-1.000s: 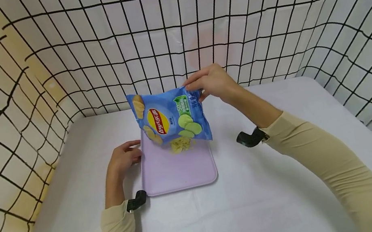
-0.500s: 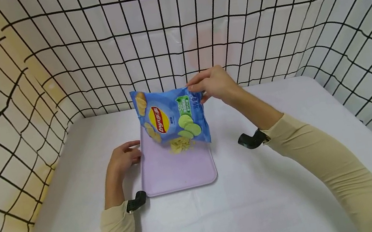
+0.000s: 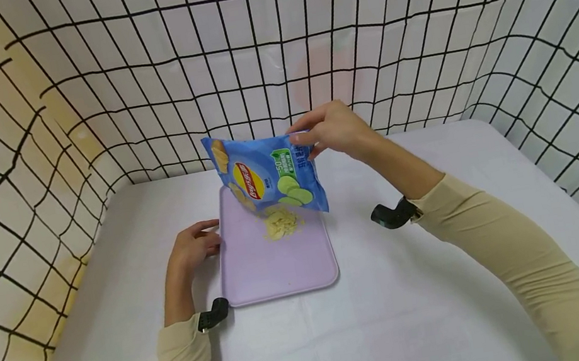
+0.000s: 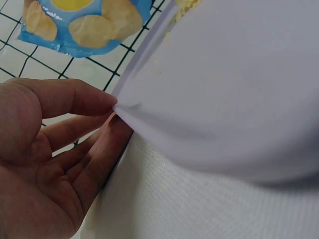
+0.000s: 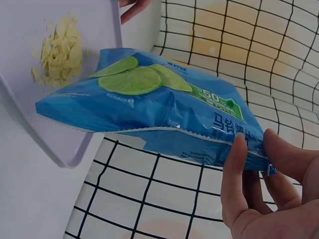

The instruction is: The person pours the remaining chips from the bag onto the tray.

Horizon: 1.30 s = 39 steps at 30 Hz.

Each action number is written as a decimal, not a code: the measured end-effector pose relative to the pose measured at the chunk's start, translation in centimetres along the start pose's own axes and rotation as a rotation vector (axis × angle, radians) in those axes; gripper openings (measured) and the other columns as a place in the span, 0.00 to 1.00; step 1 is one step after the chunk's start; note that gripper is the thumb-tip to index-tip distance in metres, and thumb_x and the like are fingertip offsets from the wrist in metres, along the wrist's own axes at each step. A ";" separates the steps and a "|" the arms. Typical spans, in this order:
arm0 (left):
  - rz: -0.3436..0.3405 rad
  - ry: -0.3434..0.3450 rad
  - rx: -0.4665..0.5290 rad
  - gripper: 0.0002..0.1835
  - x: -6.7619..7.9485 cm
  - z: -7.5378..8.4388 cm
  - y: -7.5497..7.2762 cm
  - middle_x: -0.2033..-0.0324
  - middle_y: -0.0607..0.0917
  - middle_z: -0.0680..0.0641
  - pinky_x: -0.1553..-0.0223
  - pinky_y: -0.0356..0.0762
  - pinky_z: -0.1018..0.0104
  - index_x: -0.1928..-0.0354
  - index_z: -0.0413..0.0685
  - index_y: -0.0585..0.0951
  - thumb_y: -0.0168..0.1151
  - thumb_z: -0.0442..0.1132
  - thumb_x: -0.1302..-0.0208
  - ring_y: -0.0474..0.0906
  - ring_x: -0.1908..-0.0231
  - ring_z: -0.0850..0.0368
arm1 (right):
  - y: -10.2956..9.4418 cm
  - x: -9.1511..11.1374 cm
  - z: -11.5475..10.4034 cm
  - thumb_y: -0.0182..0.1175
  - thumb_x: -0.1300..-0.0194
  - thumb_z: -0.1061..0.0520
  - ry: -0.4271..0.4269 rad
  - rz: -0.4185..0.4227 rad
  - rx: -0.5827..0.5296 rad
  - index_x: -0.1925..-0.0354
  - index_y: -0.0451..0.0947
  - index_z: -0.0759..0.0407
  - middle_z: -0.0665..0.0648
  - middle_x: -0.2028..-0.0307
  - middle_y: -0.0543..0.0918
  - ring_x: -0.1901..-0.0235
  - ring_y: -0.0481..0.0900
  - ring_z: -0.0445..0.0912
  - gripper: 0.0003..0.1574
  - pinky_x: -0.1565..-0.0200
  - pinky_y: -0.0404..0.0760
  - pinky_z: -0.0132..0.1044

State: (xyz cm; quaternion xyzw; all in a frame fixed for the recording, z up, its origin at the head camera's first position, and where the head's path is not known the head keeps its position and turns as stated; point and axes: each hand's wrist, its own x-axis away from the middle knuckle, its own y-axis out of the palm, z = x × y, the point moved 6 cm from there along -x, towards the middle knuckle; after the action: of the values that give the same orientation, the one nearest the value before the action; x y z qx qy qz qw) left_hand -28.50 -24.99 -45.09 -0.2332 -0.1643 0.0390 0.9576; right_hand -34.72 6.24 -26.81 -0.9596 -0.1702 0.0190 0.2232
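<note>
Right hand [image 3: 335, 131] pinches the blue chip bag [image 3: 272, 172] by one corner, tilted over the far end of the lilac tray [image 3: 278, 272], broken chips [image 3: 282, 223] heaped on it, left hand [image 3: 193, 248] pinching the tray's left rim!

A blue Lay's chip bag [image 3: 271, 174], with a red-and-yellow logo and printed lime slices, hangs tilted from the right fingers [image 5: 234, 174], which pinch one corner; its body stretches out to their left. Below it, nearer the person than those fingers, pale broken chips [image 3: 281, 224] lie heaped on a flat lilac tray [image 3: 276, 275], whose left rim meets the left fingers [image 4: 75, 97].
</note>
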 end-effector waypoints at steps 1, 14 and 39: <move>-0.001 0.001 -0.001 0.27 0.0 0.0 0.0 0.45 0.81 0.39 0.52 0.77 0.65 0.31 0.49 0.75 0.59 0.38 0.31 0.83 0.59 0.52 | 0.0 0.0 0.0 0.66 0.32 0.55 0.006 -0.006 0.003 0.47 0.86 0.57 0.59 0.52 0.87 0.56 0.86 0.53 0.17 0.52 0.86 0.42; 0.005 -0.026 0.007 0.27 -0.1 -0.1 0.1 0.45 0.81 0.39 0.50 0.76 0.64 0.31 0.49 0.75 0.59 0.39 0.31 0.82 0.58 0.51 | -0.2 0.3 -0.2 0.64 0.32 0.62 0.011 0.003 -0.027 0.42 0.83 0.61 0.62 0.51 0.86 0.56 0.87 0.53 0.20 0.49 0.85 0.43; 0.016 -0.017 0.010 0.26 -0.1 -0.1 0.2 0.46 0.82 0.40 0.52 0.76 0.64 0.32 0.49 0.76 0.59 0.37 0.32 0.83 0.59 0.53 | -0.7 0.2 -0.2 0.65 0.36 0.66 -0.006 0.079 0.014 0.47 0.86 0.61 0.61 0.50 0.86 0.59 0.86 0.51 0.18 0.53 0.86 0.40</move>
State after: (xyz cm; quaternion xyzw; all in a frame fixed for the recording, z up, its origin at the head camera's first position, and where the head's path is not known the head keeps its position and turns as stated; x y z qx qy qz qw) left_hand -28.53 -24.90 -45.27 -0.2293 -0.1703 0.0494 0.9571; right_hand -34.72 6.86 -26.34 -0.9639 -0.1329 0.0320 0.2284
